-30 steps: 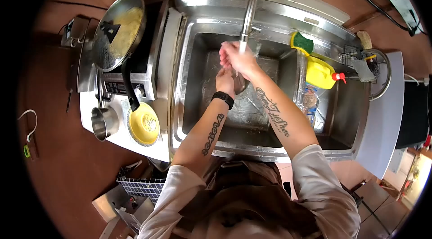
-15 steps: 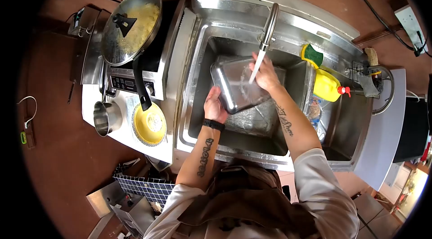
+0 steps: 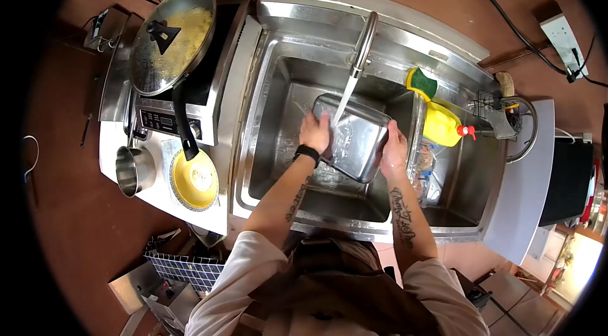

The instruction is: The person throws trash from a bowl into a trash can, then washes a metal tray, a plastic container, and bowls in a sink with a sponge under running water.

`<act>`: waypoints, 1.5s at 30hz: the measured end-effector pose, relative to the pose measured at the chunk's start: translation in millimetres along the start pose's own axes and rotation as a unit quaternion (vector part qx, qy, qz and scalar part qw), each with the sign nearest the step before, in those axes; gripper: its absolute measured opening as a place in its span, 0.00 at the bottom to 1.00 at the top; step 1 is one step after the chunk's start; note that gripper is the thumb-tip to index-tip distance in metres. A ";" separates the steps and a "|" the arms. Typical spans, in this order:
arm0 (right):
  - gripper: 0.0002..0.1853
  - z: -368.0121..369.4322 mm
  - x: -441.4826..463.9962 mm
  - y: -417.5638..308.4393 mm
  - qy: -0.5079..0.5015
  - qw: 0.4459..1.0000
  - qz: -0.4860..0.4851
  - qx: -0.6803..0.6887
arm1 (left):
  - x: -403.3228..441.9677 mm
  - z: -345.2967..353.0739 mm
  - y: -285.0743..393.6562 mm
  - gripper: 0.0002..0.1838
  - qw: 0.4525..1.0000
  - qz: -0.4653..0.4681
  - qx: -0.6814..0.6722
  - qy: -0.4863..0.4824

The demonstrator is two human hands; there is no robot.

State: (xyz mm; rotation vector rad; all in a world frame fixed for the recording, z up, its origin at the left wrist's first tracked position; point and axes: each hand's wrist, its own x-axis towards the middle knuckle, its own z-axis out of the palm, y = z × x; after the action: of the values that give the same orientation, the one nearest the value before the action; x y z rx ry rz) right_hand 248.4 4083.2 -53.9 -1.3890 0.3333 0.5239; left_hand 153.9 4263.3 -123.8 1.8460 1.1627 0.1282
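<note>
A rectangular stainless steel tray is held tilted over the left basin of the sink. My left hand grips its left edge, the fingers partly hidden. On the opposite side, my right hand is closed around the right edge. Water runs from the faucet in a white stream onto the tray's upper left part. Wet patches shine on the metal and on the basin floor below.
A green and yellow sponge and a yellow bottle with a red cap stand by the basin divider. Left of the sink are a lidded pan on a cooktop, a yellow plate and a steel pot.
The tray has turned and shifted right under the stream. My right hand has moved from its surface to the right edge; my left hand has moved up along the left side.
</note>
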 end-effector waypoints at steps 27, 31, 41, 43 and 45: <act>0.19 67.7 -62.6 -13.7 -0.374 0.584 -0.450 -0.562 | -5.9 -76.8 -38.0 0.24 0.731 -0.300 -0.574 -0.214; 0.15 50.5 -79.3 -2.7 -0.447 0.670 -0.110 -0.582 | -7.1 -52.2 -64.7 0.16 0.761 -0.241 -0.591 -0.113; 0.24 -0.7 -55.5 -30.4 -0.118 0.864 -0.114 -0.475 | -4.8 -36.6 -45.3 0.08 0.873 -0.153 -0.459 -0.051; 0.23 -18.4 -46.9 -8.2 -0.133 0.851 -0.173 -0.478 | -1.8 -21.4 -43.2 0.09 0.909 -0.118 -0.398 0.023; 0.21 -23.3 -46.3 3.9 -0.121 0.893 -0.156 -0.405 | -5.6 -21.6 -36.5 0.11 0.946 -0.115 -0.298 0.055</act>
State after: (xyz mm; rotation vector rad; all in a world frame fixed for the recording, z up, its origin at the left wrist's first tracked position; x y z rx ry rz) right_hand 209.2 4053.6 -37.1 -2.1049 -0.3649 0.5855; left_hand 115.7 4277.7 -136.5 1.1760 1.2399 0.4065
